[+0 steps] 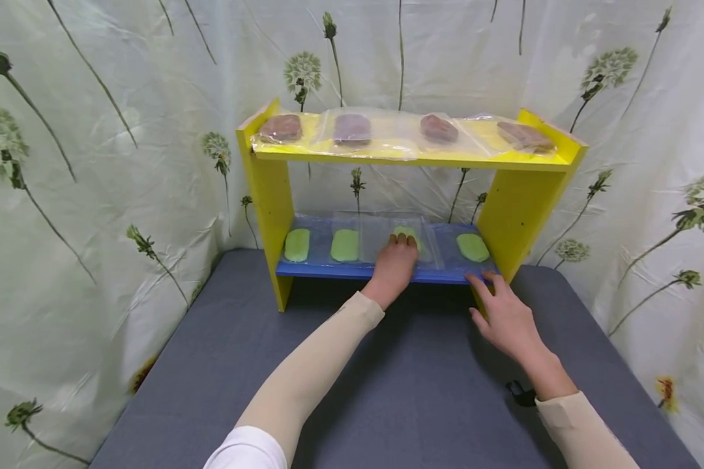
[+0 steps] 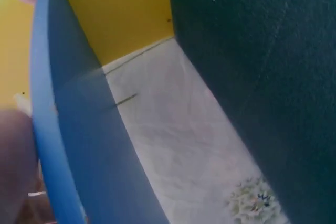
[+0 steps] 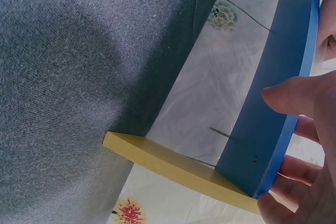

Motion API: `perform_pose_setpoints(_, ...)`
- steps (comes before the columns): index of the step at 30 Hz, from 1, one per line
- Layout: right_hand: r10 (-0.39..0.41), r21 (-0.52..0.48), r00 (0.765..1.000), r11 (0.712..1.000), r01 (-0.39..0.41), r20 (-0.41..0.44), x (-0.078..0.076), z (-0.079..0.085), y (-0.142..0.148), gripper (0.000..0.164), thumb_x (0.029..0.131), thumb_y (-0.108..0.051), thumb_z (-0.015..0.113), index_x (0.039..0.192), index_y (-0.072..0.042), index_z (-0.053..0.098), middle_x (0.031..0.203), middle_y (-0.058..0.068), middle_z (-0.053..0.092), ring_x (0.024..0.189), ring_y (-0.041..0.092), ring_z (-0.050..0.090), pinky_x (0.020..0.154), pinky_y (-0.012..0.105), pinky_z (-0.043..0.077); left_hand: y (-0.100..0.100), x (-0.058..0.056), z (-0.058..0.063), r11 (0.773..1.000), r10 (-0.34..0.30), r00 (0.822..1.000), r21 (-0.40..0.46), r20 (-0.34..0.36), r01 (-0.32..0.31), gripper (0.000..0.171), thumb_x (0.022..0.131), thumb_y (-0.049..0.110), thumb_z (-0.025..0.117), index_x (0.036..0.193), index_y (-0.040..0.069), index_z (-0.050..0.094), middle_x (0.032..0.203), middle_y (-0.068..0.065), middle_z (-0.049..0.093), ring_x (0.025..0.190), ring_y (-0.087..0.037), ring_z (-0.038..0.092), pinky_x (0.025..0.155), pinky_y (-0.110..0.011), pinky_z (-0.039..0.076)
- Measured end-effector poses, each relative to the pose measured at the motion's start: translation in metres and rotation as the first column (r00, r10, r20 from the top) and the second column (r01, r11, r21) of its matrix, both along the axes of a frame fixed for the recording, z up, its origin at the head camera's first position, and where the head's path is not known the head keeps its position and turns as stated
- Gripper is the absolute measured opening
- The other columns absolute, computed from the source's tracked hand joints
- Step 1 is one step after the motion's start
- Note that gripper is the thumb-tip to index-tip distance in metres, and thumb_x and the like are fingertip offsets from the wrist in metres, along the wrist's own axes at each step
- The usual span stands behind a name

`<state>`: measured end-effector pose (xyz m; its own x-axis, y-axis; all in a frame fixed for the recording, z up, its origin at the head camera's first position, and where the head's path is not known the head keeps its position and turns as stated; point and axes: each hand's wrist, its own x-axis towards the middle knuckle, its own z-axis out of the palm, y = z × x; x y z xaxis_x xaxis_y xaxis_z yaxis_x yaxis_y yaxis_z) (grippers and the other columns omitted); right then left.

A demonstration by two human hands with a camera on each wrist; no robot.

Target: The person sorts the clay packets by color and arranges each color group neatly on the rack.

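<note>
A yellow shelf unit (image 1: pixel 507 215) has a blue lower board (image 1: pixel 352 273). On this board lie green rounded bars (image 1: pixel 344 245) resembling soap, in clear flat bags. My left hand (image 1: pixel 394 264) reaches over the front edge with its fingers bent down onto the third green bar (image 1: pixel 407 232), partly covering it. Only a blurred part of that hand (image 2: pixel 16 156) shows in the left wrist view. At the board's right end, my right hand (image 1: pixel 507 319) has spread fingers, with fingertips right at the front edge. Its thumb (image 3: pixel 294 95) overlaps the board's underside in the right wrist view.
Bagged reddish-brown pieces (image 1: pixel 439 129) lie in a row on the yellow upper shelf (image 1: pixel 481 161). The unit stands on a dark grey cloth-covered table (image 1: pixel 211 384). A small black object (image 1: pixel 521 393) lies by the right wrist. A dandelion-print curtain (image 1: pixel 123 195) hangs behind.
</note>
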<state>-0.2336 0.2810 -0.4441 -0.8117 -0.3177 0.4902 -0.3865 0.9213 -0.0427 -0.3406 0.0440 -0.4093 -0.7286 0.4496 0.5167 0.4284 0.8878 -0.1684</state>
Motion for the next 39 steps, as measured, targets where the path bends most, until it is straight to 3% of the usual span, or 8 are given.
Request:
perform_pose_setpoints(3, -0.010, 0.002, 1.000, 1.000, 0.010, 0.004, 0.002, -0.001, 0.002, 0.073, 0.085, -0.024, 0.078, 0.149, -0.016, 0.045, 0.139, 0.024, 0.044, 0.096, 0.042, 0.062, 0.043, 0.043, 0.052, -0.002, 0.003, 0.000, 0.999, -0.044, 0.992, 0.019, 0.119, 0.042, 0.054, 0.100, 0.045, 0.059, 0.130, 0.000, 0.062, 0.123, -0.016, 0.062, 0.112, -0.031, 0.060, 0.080, -0.034, 0.059)
perform_pose_setpoints(5, -0.015, 0.001, 1.000, 1.000, 0.015, 0.006, 0.003, 0.000, 0.003, 0.072, 0.085, -0.024, 0.078, 0.149, -0.016, 0.045, 0.140, 0.025, 0.043, 0.095, 0.042, 0.062, 0.042, 0.042, 0.051, -0.002, 0.003, -0.001, 0.998, -0.066, 0.983, 0.012, 0.172, 0.065, 0.071, 0.101, 0.057, 0.049, 0.140, -0.001, 0.054, 0.136, -0.018, 0.056, 0.124, -0.033, 0.055, 0.097, -0.037, 0.052)
perform_pose_setpoints(10, -0.019, 0.001, 1.000, 1.000, 0.019, -0.010, 0.001, 0.006, 0.005, 0.072, 0.085, -0.023, 0.078, 0.149, -0.015, 0.046, 0.140, 0.025, 0.043, 0.098, 0.043, 0.061, 0.043, 0.044, 0.051, -0.002, 0.001, 0.000, 0.997, -0.078, 0.970, 0.007, 0.232, 0.079, 0.085, 0.101, 0.065, 0.032, 0.155, 0.000, 0.033, 0.156, -0.020, 0.036, 0.142, -0.034, 0.037, 0.118, -0.041, 0.030)
perform_pose_setpoints(19, -0.037, 0.010, 0.999, 0.999, 0.036, 0.039, 0.008, 0.006, 0.007, 0.073, 0.086, -0.023, 0.078, 0.150, -0.015, 0.045, 0.141, 0.025, 0.041, 0.103, 0.044, 0.060, 0.043, 0.042, 0.052, 0.003, 0.010, -0.008, 0.999, -0.030, 0.938, -0.011, 0.345, 0.036, 0.082, 0.103, 0.064, 0.020, 0.162, 0.007, 0.018, 0.164, -0.019, 0.020, 0.149, -0.034, 0.023, 0.121, -0.044, 0.022)
perform_pose_setpoints(26, -0.027, -0.006, 0.999, 1.000, 0.027, 0.034, 0.004, 0.010, 0.002, 0.071, 0.086, -0.022, 0.078, 0.148, -0.014, 0.045, 0.141, 0.025, 0.041, 0.106, 0.043, 0.058, 0.044, 0.045, 0.053, -0.002, 0.009, -0.008, 0.999, -0.039, 0.955, 0.010, 0.296, 0.038, 0.080, 0.103, 0.063, 0.024, 0.161, 0.008, 0.021, 0.163, -0.020, 0.021, 0.148, -0.035, 0.025, 0.120, -0.046, 0.023)
perform_pose_setpoints(32, -0.003, -0.006, 0.996, 1.000, 0.003, 0.088, -0.007, 0.021, -0.006, 0.064, 0.090, -0.024, 0.074, 0.147, -0.014, 0.047, 0.139, 0.025, 0.043, 0.105, 0.043, 0.058, 0.051, 0.051, 0.055, -0.012, 0.008, -0.002, 0.999, -0.031, 0.945, 0.040, 0.326, 0.019, 0.074, 0.104, 0.061, 0.027, 0.162, 0.015, 0.022, 0.163, -0.020, 0.020, 0.147, -0.039, 0.025, 0.119, -0.049, 0.024)
perform_pose_setpoints(35, -0.011, -0.005, 0.991, 1.000, 0.012, 0.135, -0.008, 0.024, -0.009, 0.061, 0.091, -0.023, 0.072, 0.147, -0.014, 0.048, 0.138, 0.024, 0.043, 0.104, 0.043, 0.059, 0.058, 0.055, 0.056, -0.016, 0.016, 0.001, 0.997, -0.055, 0.942, 0.074, 0.331, 0.032, 0.069, 0.105, 0.057, 0.026, 0.162, 0.018, 0.022, 0.164, -0.019, 0.018, 0.148, -0.040, 0.023, 0.119, -0.051, 0.025)
perform_pose_setpoints(39, -0.014, -0.011, 0.983, 1.000, 0.016, 0.181, -0.008, 0.027, -0.012, 0.056, 0.093, -0.024, 0.071, 0.145, -0.014, 0.050, 0.135, 0.023, 0.045, 0.102, 0.040, 0.060, 0.063, 0.056, 0.056, -0.028, 0.036, 0.009, 0.996, -0.076, 0.954, 0.074, 0.289, 0.057, 0.065, 0.107, 0.053, 0.024, 0.162, 0.020, 0.021, 0.164, -0.017, 0.016, 0.150, -0.038, 0.019, 0.119, -0.051, 0.024)
